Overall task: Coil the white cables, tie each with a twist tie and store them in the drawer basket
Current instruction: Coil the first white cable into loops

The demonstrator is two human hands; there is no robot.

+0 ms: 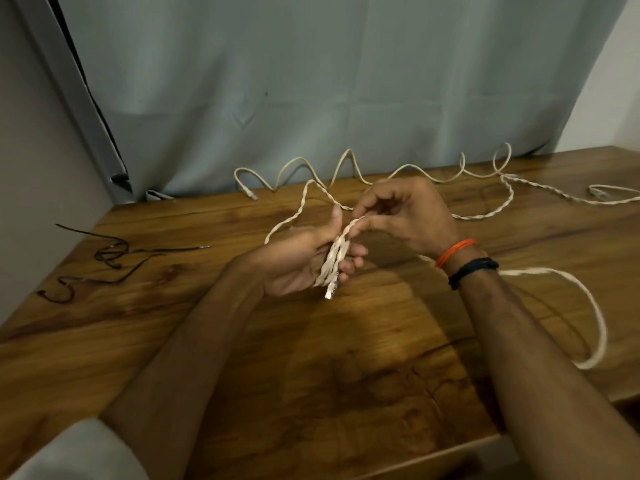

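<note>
White braided cable (333, 252): several folded passes are lying across the left palm, a silvery plug end (330, 292) is sticking out below the hand, and the free length is trailing over the table, looping near the right forearm and running toward the far right.
Left hand (304, 258): it is gripping the bundled passes, thumb pressing on top, fingers curling up from beneath.
Right hand (405, 216): it is pinching the cable just above the bundle with fingertips and thumb.
Second white cable (349, 168): it is lying in wavy humps along the table's far edge, against the curtain (311, 81).
Twist ties (114, 258): dark thin wires are lying on the table at left, well apart from the hands.
Table (311, 358): wooden, glossy.
Right wrist: it is wearing an orange band (454, 251) and a dark band (472, 271).
</note>
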